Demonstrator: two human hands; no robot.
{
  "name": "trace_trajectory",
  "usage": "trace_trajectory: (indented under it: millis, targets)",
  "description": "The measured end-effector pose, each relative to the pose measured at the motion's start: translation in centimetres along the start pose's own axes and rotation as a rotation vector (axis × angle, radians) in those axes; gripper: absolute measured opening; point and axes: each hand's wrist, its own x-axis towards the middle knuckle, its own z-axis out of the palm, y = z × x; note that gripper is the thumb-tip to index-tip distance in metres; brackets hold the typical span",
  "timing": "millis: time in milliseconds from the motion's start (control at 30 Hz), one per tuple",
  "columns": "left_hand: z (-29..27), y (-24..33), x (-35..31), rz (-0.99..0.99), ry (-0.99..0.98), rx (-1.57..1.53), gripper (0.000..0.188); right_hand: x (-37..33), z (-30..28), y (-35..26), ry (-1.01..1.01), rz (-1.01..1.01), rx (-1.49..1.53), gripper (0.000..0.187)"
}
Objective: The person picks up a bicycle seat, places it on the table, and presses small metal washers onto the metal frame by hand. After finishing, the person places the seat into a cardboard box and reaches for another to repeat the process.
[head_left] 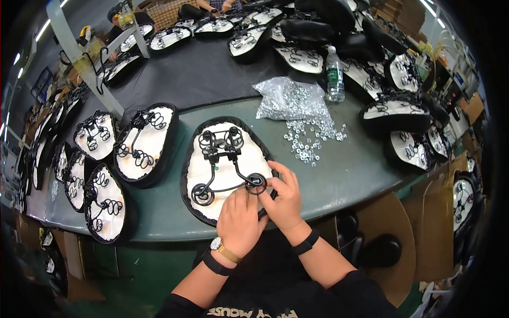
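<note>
A bicycle saddle (225, 173) lies upside down in front of me, its pale underside framed by a black rim. A black wire frame (222, 188) with coil springs is on it. My left hand (238, 220) rests over the saddle's near part, fingers drawn together just below the right-hand coil spring (256, 183). What its fingertips hold, if anything, is hidden. From the right, my right hand (285, 199) closes its thumb and fingers at that same coil, with one finger reaching over the saddle's rim.
Loose metal nuts (307, 140) spill beside a clear plastic bag (291, 98) on the green tabletop (360, 164). Close by stands a water bottle (334, 74). More upturned saddles (146, 143) crowd the left and others are piled at right. A metal post (87, 63) rises at left.
</note>
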Motion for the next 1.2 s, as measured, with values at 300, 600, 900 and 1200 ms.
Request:
trace_trajectory:
  millis: [300, 600, 900, 1200]
  targets:
    - [-0.7, 0.0, 0.8, -0.04, -0.011, 0.051, 0.068, -0.2, -1.4, 2.1, -0.086, -0.02, 0.227, 0.017]
    - [-3.7, -6.1, -0.2, 0.154, -0.107, 0.043, 0.066, 3.2, -3.5, 1.2, -0.456, -0.462, -0.121, 0.048]
    - [-2.8, -4.8, -0.6, 0.076, -0.07, 0.088, 0.076, 4.3, -1.7, 1.3, -0.575, -0.633, -0.149, 0.057]
    - [-2.8, -6.7, -3.9, -0.106, 0.084, 0.0, 0.064, 1.6, 0.7, -2.7, -0.531, -0.646, -0.024, 0.039]
